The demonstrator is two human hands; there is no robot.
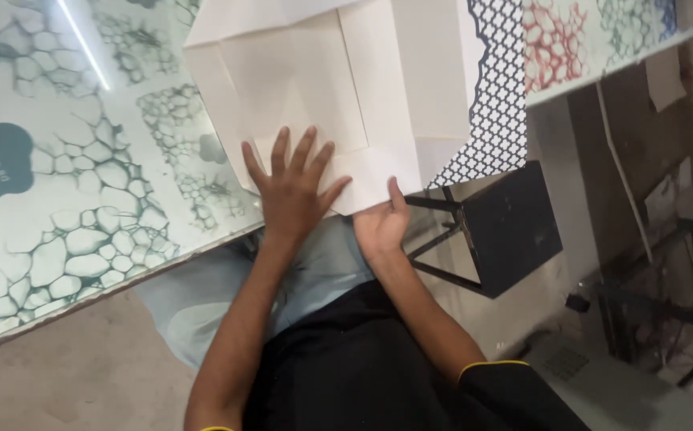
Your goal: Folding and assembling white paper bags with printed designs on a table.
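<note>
A large white folded paper sheet [338, 88], creased into overlapping flaps and panels, lies flat on the glass-topped table with green cell pattern [67, 207]. Its lower corner juts past the table's near edge. One long flap on its right side is folded inward, covering part of a black-and-white lattice print.
</note>
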